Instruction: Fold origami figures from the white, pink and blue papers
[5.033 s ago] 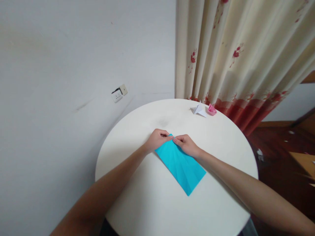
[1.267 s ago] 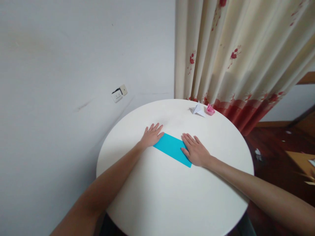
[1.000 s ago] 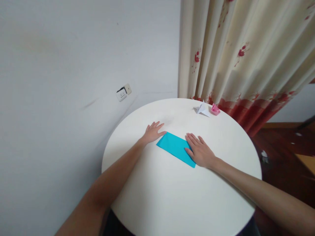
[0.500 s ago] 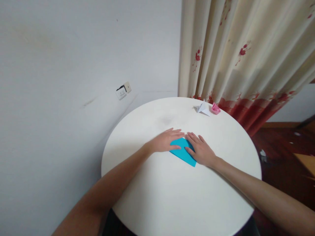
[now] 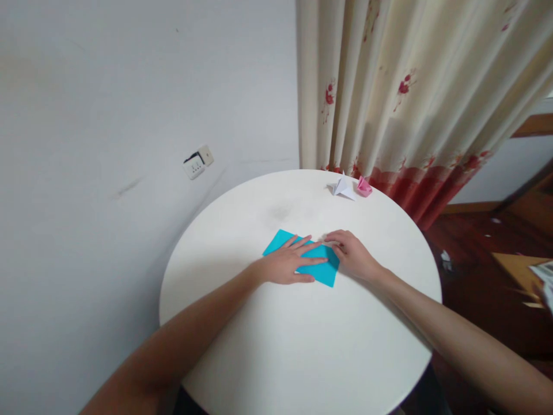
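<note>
A folded sheet of blue paper [image 5: 332, 274] lies on the white round table [image 5: 276, 346]. My left hand [image 5: 287, 264] rests flat across its middle with the fingers spread, and parts of the sheet show between them. At the sheet's upper right edge is my right hand [image 5: 354, 256], its fingers curled and thumb bent in. Whether those fingertips pinch the paper's edge or something else is too small to tell.
Near the table's far edge stand a white folded paper piece [image 5: 344, 188] and a pink folded paper piece [image 5: 364, 186]. Behind them hangs a patterned curtain [image 5: 367, 86]. A wall with a socket [image 5: 194, 167] borders the table's left side.
My left hand has spread its fingers and moved left over the sheet, whose left end now shows. My right hand has gone from lying flat to curled at the upper right edge. The view has shifted slightly.
</note>
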The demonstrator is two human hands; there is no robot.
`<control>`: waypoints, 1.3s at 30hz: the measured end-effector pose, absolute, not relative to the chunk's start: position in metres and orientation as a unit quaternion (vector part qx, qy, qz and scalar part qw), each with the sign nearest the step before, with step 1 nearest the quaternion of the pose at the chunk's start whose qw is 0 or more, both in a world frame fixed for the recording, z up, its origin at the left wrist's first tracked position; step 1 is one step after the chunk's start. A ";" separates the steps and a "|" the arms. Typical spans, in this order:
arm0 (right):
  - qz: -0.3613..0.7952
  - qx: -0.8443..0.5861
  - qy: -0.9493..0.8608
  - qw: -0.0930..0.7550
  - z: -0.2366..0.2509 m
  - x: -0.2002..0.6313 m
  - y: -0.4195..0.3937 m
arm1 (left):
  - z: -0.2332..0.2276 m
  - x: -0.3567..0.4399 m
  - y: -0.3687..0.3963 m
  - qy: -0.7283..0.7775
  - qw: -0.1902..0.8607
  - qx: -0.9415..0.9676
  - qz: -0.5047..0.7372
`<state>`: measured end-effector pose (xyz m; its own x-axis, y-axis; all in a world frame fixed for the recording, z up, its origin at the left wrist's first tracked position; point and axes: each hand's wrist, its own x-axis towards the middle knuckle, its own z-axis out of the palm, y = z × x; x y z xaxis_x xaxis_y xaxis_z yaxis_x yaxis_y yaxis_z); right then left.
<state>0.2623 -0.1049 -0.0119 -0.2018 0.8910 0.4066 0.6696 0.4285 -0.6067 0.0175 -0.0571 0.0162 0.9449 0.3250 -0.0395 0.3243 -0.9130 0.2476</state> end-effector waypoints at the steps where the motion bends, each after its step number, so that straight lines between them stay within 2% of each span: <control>1: 0.150 -0.510 -0.768 0.357 -0.012 0.263 -0.105 | 0.016 0.019 -0.057 0.169 0.127 0.977 0.005; 7: 0.202 -0.484 -0.777 0.349 -0.007 0.268 -0.103 | 0.015 0.024 -0.056 0.154 0.133 0.979 0.019; 13: 0.205 -0.571 -0.714 0.348 -0.005 0.296 -0.092 | 0.016 0.024 -0.056 0.148 0.133 0.980 0.023; 18: 0.217 -0.561 -0.722 0.342 -0.006 0.306 -0.089 | 0.016 0.025 -0.055 0.152 0.130 0.980 0.013; 30: 0.235 -0.488 -0.810 0.226 0.017 0.297 -0.105 | 0.017 0.023 -0.046 0.146 0.126 0.981 0.028; 39: 0.208 -0.499 -0.805 0.243 0.016 0.285 -0.110 | 0.012 0.017 -0.046 0.145 0.136 0.980 -0.008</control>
